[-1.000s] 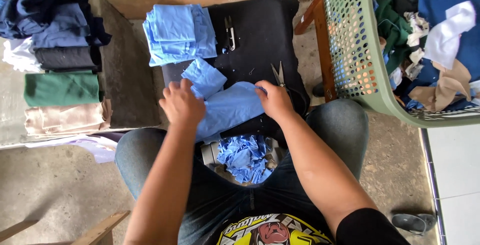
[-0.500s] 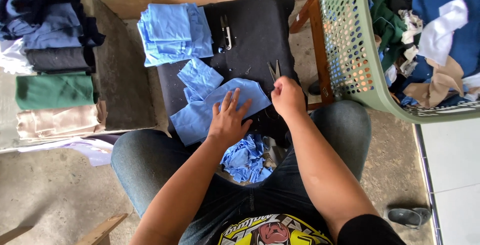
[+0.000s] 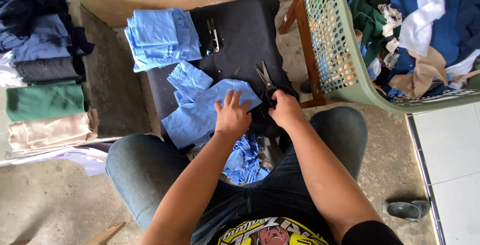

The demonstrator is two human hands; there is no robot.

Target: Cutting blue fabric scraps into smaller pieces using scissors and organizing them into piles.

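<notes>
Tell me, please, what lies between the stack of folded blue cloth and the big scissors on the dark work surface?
In the head view, between the blue stack and the big scissors lies a small pair of snips on the dark surface, with tiny scraps beside them.

One camera on my head, looking straight down over my lap.

It points almost vertically from above — my shirt front sits at the bottom edge, my knees spread to either side, and the dark-covered desk point(image 3: 250, 30) lies just ahead of them in the middle of the frame. It is close enough that my forearms fill the lower half and my left hand point(image 3: 232, 117) and right hand point(image 3: 285, 110) land near the centre. The view reaches out to folded cloth stacks point(image 3: 45, 82) on the left edge and a green basket point(image 3: 335, 50) at upper right — there is no second view to overlap with.
</notes>
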